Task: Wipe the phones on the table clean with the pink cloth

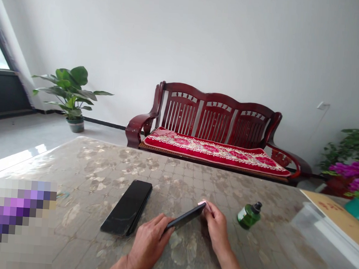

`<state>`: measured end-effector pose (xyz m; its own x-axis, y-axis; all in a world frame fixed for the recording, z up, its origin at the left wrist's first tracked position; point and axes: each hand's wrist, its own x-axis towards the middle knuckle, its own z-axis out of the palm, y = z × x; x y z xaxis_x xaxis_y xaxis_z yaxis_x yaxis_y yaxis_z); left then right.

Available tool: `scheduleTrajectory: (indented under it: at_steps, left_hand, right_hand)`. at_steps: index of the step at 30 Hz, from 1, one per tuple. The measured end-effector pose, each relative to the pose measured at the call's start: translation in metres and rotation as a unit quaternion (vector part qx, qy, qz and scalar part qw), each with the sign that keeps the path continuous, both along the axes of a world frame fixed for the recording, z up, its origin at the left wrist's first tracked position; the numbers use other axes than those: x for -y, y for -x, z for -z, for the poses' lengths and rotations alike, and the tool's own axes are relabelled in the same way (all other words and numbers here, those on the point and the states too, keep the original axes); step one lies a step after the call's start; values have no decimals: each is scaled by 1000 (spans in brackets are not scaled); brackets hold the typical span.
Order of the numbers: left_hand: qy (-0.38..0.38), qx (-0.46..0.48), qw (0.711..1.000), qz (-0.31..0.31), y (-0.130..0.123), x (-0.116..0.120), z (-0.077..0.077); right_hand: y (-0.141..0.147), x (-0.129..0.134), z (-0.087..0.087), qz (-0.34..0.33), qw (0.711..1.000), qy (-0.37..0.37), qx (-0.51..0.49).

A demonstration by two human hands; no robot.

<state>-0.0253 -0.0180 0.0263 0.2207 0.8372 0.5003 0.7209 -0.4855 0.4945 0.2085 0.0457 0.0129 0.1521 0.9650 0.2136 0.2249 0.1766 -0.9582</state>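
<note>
My left hand (pixel 152 241) is closed around the near end of a dark, thin phone (pixel 187 217), which is tilted and seen almost edge-on above the table. At its far end, my right hand (pixel 216 225) has its fingers bent around the corner. A small pale pink patch shows by those fingertips, too small to make out. The phone's flat faces are mostly hidden from view. To the left of my left hand lies a larger glossy black slab (pixel 127 208), seemingly layered. A green bottle (pixel 249 215) with a black top stands right of my right hand.
The table (pixel 88 161) has a patterned, shiny cover. At right are a clear plastic box (pixel 319 242), a tan board (pixel 340 215) and purple flowers (pixel 356 173). Beyond the table stands a dark red wooden bench (pixel 217 120); a potted plant (pixel 74 98) is at left. The lower left corner is pixelated.
</note>
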Motion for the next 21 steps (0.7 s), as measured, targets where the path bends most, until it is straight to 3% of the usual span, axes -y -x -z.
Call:
scheduleTrajectory:
  at_steps: [6, 9, 13, 16, 21]
  left_hand:
    - [6, 28, 1000, -5, -1, 0, 1]
    - [23, 29, 999, -11, 1, 0, 0]
    - [28, 20, 999, -23, 1, -1, -1]
    - [0, 7, 1000, -13, -2, -2, -2]
    - [-50, 18, 998, -12, -8, -1, -13]
  right_hand:
    - [-2, 4, -18, -61, 998, 9, -32]
    - [-3, 4, -30, -45, 998, -23, -26]
    - [2, 11, -56, -40, 993, -92, 54]
    - [14, 26, -80, -76, 967, -187, 158]
    - [48, 51, -108, -108, 888, -329, 301]
